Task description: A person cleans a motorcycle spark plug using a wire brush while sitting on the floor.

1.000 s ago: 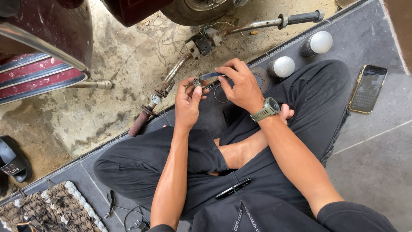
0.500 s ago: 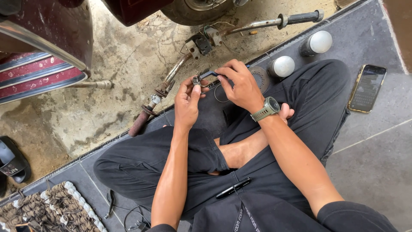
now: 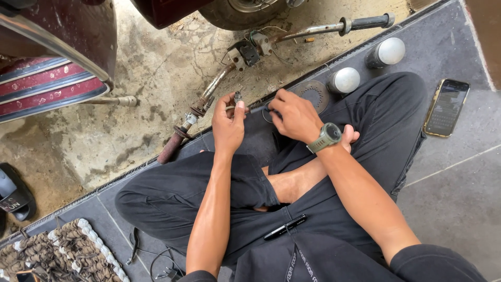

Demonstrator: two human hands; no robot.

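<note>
I sit cross-legged on grey tiles. My left hand pinches a small metal fitting between thumb and fingertips, held upright. My right hand, with a green watch on the wrist, is closed around a thin tool or cable end that points toward the fitting. Just beyond both hands lies a rusty handlebar with a black switch housing and a black grip, resting on the concrete.
Two grey spray cans lie beside my right knee. A phone rests on the tile at right. A dark red scooter body and tyre stand ahead. Pliers, a woven mat and a sandal are at left.
My hands have come slightly apart. The left hand now holds the small fitting upright while the right hand has drawn back toward my lap with the thin piece.
</note>
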